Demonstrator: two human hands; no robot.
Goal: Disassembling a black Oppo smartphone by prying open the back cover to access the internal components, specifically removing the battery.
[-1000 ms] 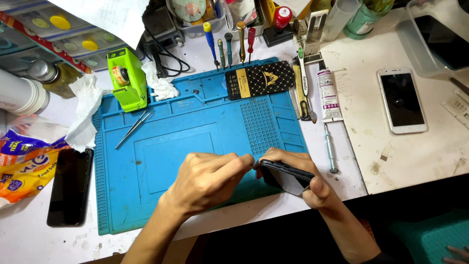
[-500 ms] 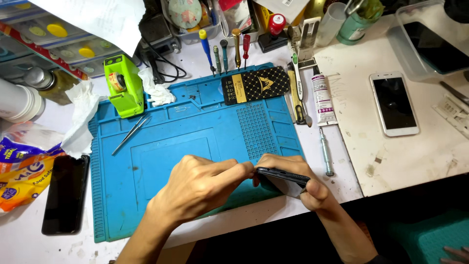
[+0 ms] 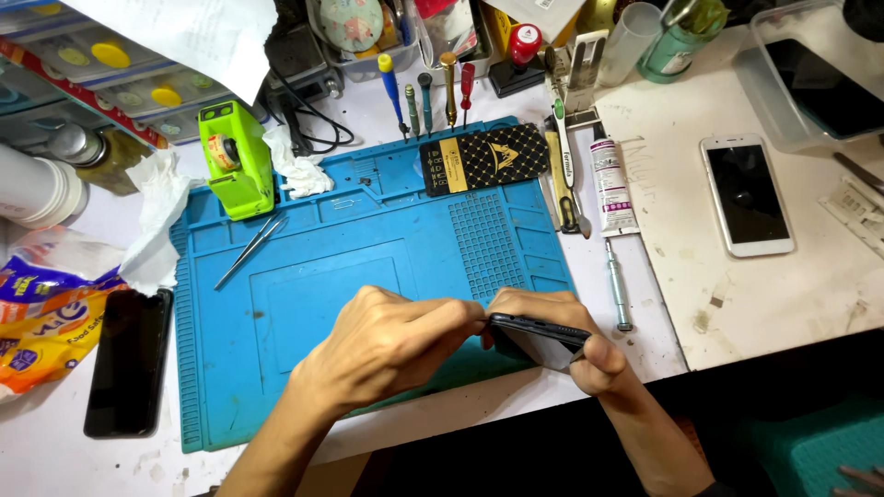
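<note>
Left hand (image 3: pixel 387 345): fingers bunched, their tips pressed to the end of the dark phone (image 3: pixel 539 333); whether they pinch a small tool cannot be told.
Right hand (image 3: pixel 566 336): wrapped around the dark phone, holding it edge-up over the near rim of the blue mat (image 3: pixel 304 304), at 6 o'clock in the view.
Hidden: the phone's face and most of its body sit behind the fingers; only the thin upper edge shows.
On the mat: tweezers (image 3: pixel 250 248) at 10 o'clock from the hands, lying well apart; a black and gold patterned card (image 3: pixel 483 158) at 12 o'clock on the far rim.
Beyond the mat: a lime green tape dispenser (image 3: pixel 235 166) at 11 o'clock; a row of screwdrivers (image 3: pixel 425 97) standing upright at 12 o'clock.
Right of the mat: a white glue tube (image 3: pixel 608 184) and a slim metal driver (image 3: pixel 617 285) at 2 o'clock; a white phone (image 3: pixel 746 195) with a dark screen at 2 o'clock, farther out on the pale surface (image 3: pixel 810 276).
Left side: a black phone (image 3: pixel 129 361) lying flat at 9 o'clock; an orange and blue snack packet (image 3: pixel 41 317) beside it, cut off by the frame edge.
Top left: plastic drawers with yellow lids (image 3: pixel 110 55), partly covered by white paper (image 3: pixel 198 32).
</note>
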